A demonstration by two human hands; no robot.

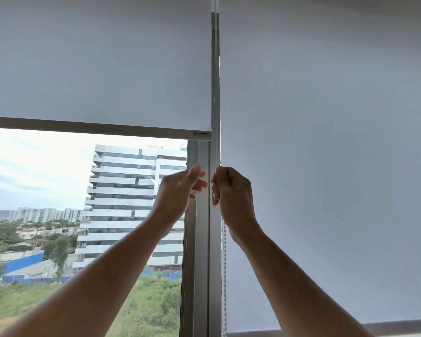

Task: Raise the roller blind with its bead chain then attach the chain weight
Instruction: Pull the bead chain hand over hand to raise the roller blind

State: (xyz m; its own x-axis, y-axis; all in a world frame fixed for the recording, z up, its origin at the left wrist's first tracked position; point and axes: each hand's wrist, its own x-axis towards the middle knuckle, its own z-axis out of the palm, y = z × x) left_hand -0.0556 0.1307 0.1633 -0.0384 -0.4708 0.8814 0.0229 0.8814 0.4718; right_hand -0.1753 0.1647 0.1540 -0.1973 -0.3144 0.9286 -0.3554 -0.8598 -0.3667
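Note:
The left roller blind (97,69) is white and hangs partway up, its grey bottom bar (95,128) crossing the window above the skyline. A white bead chain (223,263) runs down along the window mullion (202,239) between the two blinds. My right hand (231,190) is closed in a fist around the chain at about mid-height; the chain goes up from it and hangs down below it. My left hand (180,188) is just left of the chain, in front of the mullion, fingers loosely apart and holding nothing. No chain weight is visible.
A second white roller blind (326,166) on the right hangs nearly to the sill (350,330). Through the glass are a white multi-storey building (131,203), trees and grass.

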